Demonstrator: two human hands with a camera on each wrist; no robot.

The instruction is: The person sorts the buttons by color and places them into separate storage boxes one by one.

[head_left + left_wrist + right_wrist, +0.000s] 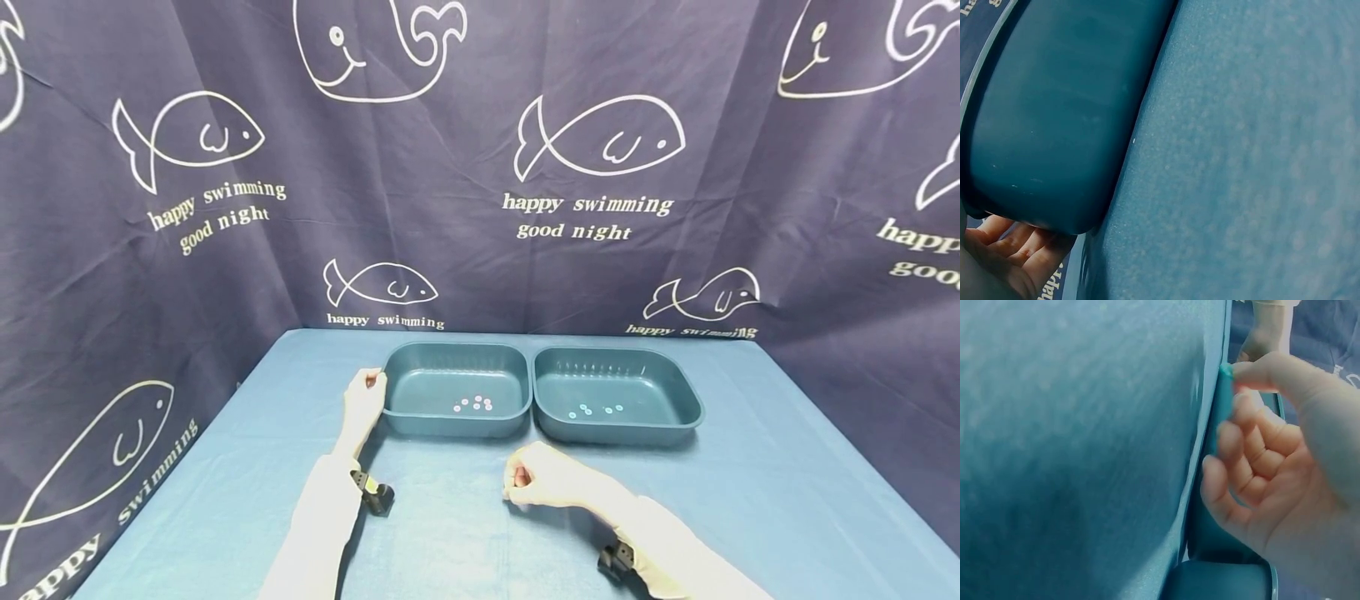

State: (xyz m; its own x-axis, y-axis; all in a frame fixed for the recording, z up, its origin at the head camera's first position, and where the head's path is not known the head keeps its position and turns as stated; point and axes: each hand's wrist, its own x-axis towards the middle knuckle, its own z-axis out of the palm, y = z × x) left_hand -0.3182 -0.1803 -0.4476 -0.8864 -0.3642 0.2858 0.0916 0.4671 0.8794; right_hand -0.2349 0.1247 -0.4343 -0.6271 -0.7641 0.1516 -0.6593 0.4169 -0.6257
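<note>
My left hand (365,400) grips the left end of a teal plastic tray (450,423). In the left wrist view its fingers (1029,250) lie against the tray's end wall, close under the rim. My right hand (546,477) is over the cloth in front of the trays. Between thumb and index finger it pinches a small turquoise button-like piece (1227,369), while the other fingers curl loosely. Several small pink round pieces (477,399) lie in the left tray. Several light blue ones (587,412) lie in a matching right tray (622,432).
The two trays stand side by side, ends close together, toward the back of a table with a light blue cloth (442,517). A dark curtain (480,167) with white fish drawings and lettering hangs behind and at the sides.
</note>
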